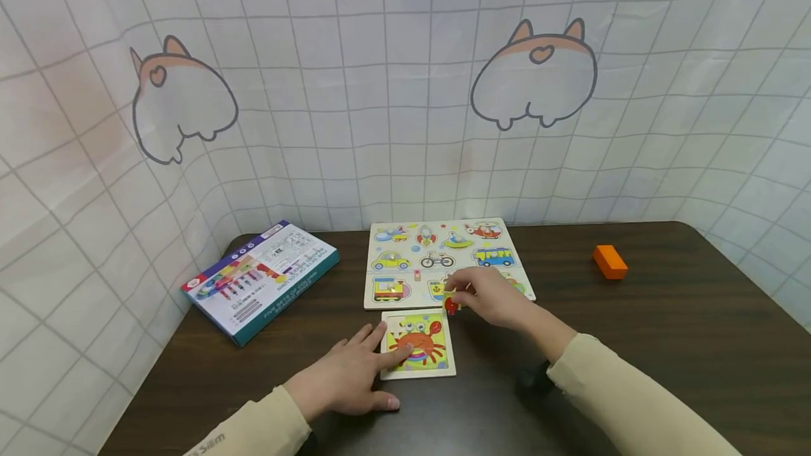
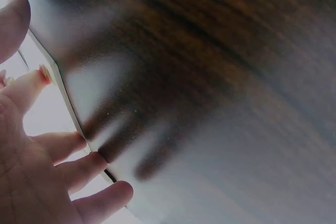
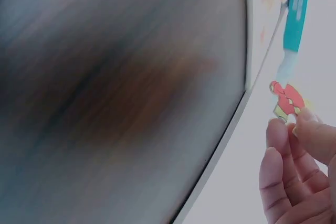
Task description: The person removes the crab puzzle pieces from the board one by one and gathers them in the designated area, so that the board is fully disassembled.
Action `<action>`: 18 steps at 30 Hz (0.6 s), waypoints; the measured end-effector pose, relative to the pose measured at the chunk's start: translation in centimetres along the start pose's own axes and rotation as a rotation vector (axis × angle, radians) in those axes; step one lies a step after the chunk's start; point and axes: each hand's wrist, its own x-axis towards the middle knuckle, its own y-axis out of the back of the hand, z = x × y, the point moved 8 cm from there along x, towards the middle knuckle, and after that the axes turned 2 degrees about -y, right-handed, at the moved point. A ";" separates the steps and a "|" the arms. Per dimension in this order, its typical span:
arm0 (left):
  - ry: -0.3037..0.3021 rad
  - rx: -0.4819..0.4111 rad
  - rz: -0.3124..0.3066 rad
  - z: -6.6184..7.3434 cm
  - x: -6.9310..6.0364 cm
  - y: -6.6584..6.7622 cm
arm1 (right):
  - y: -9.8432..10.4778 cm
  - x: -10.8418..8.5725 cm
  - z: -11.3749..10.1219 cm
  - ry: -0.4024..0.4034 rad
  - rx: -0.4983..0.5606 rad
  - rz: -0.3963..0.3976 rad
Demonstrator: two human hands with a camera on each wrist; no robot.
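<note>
Left hand (image 1: 348, 377): forearm comes in from the lower left in a beige sleeve (image 1: 260, 424). Palm faces down, fingers extended and spread, gripping nothing. The index fingertip rests on the square pale-wood puzzle with a red crab on yellow-green (image 1: 418, 342); the thumb lies apart from it, nearer the body.

Right hand (image 1: 491, 294): forearm reaches in from the lower right, hand angled leftward. Thumb and index finger are closed in a pinch on a small red-and-yellow puzzle piece (image 3: 287, 98); the remaining fingers are bent beneath. The piece sits at these fingertips, by the crab puzzle's far right corner; contact with the puzzle cannot be determined.

Just beyond the right fingers: a rectangular pale-wood board with coloured vehicle pictures (image 1: 415, 262), partly covered by that hand. Well beyond the left fingers, leftward: a flat white-and-teal printed box (image 1: 260, 280). Right of the right fingers, well apart: an orange rectangular block (image 1: 610, 262).
</note>
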 end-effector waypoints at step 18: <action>0.006 -0.008 0.010 0.2 -0.1 0.2 | 0.0 -1.8 2.8 -0.044 -0.050 -0.024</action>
